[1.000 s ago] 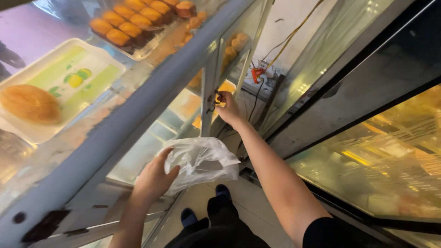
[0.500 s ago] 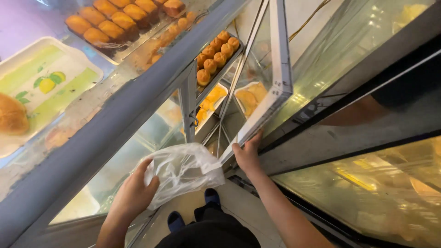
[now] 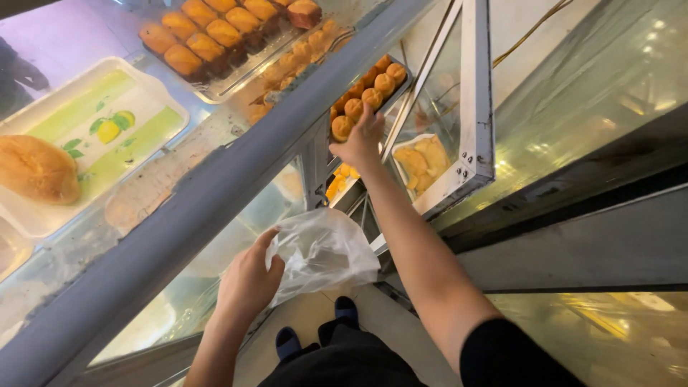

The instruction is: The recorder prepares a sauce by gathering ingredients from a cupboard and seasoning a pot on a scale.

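At the far left a big round loaf [image 3: 36, 168] is lying on a white tray with a lemon print [image 3: 107, 125] on top of the display case. Nearer, the left hand [image 3: 247, 283] is gripping a thin clear plastic bag [image 3: 322, 251], its fingers pinching the bag's edge, low beside the case. Further right, the right hand [image 3: 362, 140] is reaching into the open case, its fingers resting on the small golden buns [image 3: 365, 89] in a dark tray; whether they are closing on one cannot be told. The glass door [image 3: 459, 107] is standing open just right of it.
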